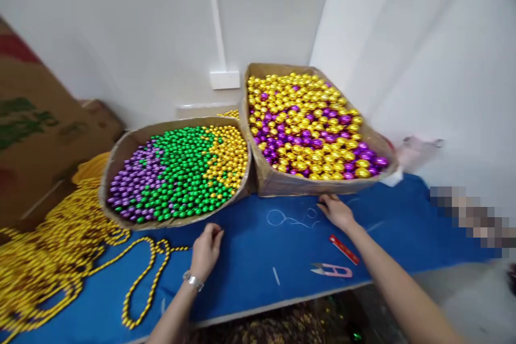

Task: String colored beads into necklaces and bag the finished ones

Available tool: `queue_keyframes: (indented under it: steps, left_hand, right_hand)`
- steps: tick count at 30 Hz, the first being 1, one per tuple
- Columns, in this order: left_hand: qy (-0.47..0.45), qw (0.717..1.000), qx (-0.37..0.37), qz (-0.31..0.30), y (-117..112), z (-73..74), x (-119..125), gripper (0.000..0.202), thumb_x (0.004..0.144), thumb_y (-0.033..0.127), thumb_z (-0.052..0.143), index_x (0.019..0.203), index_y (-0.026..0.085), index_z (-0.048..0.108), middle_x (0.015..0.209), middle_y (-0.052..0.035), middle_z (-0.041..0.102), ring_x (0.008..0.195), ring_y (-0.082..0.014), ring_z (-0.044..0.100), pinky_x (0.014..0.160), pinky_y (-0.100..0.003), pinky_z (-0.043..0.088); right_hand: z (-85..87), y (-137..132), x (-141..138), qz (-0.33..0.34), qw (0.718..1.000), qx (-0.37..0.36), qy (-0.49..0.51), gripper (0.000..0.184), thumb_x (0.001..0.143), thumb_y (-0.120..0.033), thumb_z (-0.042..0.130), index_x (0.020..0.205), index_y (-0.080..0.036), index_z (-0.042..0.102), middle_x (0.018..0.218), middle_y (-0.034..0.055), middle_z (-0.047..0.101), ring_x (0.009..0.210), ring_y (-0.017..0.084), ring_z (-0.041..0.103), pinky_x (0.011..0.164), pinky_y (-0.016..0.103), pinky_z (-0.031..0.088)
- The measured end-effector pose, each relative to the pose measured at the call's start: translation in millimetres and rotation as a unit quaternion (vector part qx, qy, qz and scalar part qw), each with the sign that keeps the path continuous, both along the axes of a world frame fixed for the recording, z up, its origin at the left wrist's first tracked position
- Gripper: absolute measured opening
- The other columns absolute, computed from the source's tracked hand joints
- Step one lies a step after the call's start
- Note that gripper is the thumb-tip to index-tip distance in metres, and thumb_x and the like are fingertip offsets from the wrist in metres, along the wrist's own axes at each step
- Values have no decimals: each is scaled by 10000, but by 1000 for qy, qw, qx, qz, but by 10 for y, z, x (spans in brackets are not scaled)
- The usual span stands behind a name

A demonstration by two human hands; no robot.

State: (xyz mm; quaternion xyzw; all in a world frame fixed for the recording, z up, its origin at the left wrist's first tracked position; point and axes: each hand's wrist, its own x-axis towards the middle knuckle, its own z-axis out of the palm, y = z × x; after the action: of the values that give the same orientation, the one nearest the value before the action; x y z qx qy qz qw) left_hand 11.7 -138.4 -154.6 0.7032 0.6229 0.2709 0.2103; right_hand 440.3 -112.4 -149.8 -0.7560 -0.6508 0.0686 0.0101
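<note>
My left hand point(206, 250), with a silver watch or bracelet point(193, 280) at its wrist, is over the blue table cover with thumb and fingers pinched together. A strand of gold beads point(153, 269) runs up to its side and seems to pass behind it. By the front of the larger box, my right hand point(335, 211) is also pinched closed. What either pinch holds, if anything, is too small to see. Between the hands, thin white looping lines point(276, 217) lie on the cover, either thread or drawn marks. Pink-handled snips point(332, 270) and a red strip-like object point(344, 249) are below my right hand.
One open box point(108, 172) contains purple, green and gold beads. A larger box point(290, 185) contains bigger gold and purple beads. Gold bead strands point(60, 247) are heaped at left before a cardboard carton point(36, 118). The blue table point(250, 290) ends at its front edge.
</note>
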Motion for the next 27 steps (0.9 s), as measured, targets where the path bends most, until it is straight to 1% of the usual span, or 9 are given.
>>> queue_keyframes:
  steps: [3, 5, 8, 11, 15, 18, 21, 25, 27]
  left_hand:
    - [-92, 995, -22, -13, -137, 33, 6, 174, 853, 351, 467, 931, 205, 519, 769, -7, 656, 681, -157, 623, 631, -250, 454]
    - [-98, 995, -29, -7, -183, 36, -16, 184, 854, 354, 475, 928, 200, 544, 770, -13, 663, 683, -158, 622, 624, -251, 457]
    - [6, 1000, 15, 20, -176, 49, -41, 193, 871, 325, 452, 940, 199, 581, 829, -47, 660, 776, -191, 608, 708, -299, 458]
    - [156, 984, 55, 74, -50, 74, 8, 242, 862, 334, 466, 974, 178, 613, 948, -113, 633, 923, -262, 554, 802, -382, 426]
    - [245, 959, -3, 142, 194, 62, 113, 309, 821, 415, 519, 961, 173, 652, 1034, -149, 600, 1025, -320, 493, 784, -416, 410]
    - [242, 958, -24, 151, 295, 12, 129, 261, 828, 370, 511, 891, 178, 674, 995, -147, 613, 1033, -335, 484, 766, -423, 402]
    - [225, 963, -20, 149, 330, -39, 103, 250, 842, 310, 477, 870, 154, 670, 985, -165, 618, 1038, -355, 479, 764, -444, 395]
    - [199, 970, -5, 138, 322, -36, 76, 264, 858, 263, 426, 939, 125, 636, 1040, -191, 611, 1107, -370, 445, 809, -471, 377]
    - [172, 977, 1, 130, 282, -2, 77, 272, 870, 239, 392, 976, 114, 610, 1025, -193, 619, 1086, -344, 481, 815, -449, 385]
  right_hand:
    - [-79, 48, 45, 13, 1000, -16, 2, 205, 906, -331, 508, 982, -156, 584, 958, 31, 612, 793, 129, 596, 728, 320, 494]
    - [-117, 68, 74, 30, 999, -18, 1, 191, 909, -307, 481, 914, -145, 583, 896, 48, 613, 770, 142, 596, 716, 310, 474]
    - [-140, 53, 87, 48, 999, -12, -4, 212, 907, -303, 421, 886, -159, 576, 898, 101, 614, 782, 193, 614, 662, 304, 452]
    - [-141, 23, 82, 47, 999, -7, -9, 234, 905, -328, 392, 904, -175, 569, 890, 109, 616, 786, 222, 623, 643, 318, 448]
    - [-125, 44, 81, 37, 999, -16, -10, 220, 909, -320, 428, 885, -162, 579, 843, 80, 621, 770, 193, 618, 683, 324, 466]
    - [-103, 82, 77, 31, 999, -37, -9, 221, 911, -337, 490, 942, -140, 587, 884, 30, 622, 779, 139, 608, 726, 326, 491]
    - [-81, 108, 77, 14, 999, -51, -12, 264, 900, -349, 523, 1061, -145, 570, 1001, 39, 614, 828, 142, 611, 731, 338, 513]
    - [0, 85, 68, 1, 999, -51, -16, 277, 898, -332, 532, 1106, -150, 556, 1055, 51, 604, 868, 154, 612, 746, 349, 519]
    - [83, 44, 46, 1, 999, -48, -22, 272, 897, -328, 534, 1102, -150, 557, 1041, 47, 607, 854, 150, 615, 733, 340, 522]
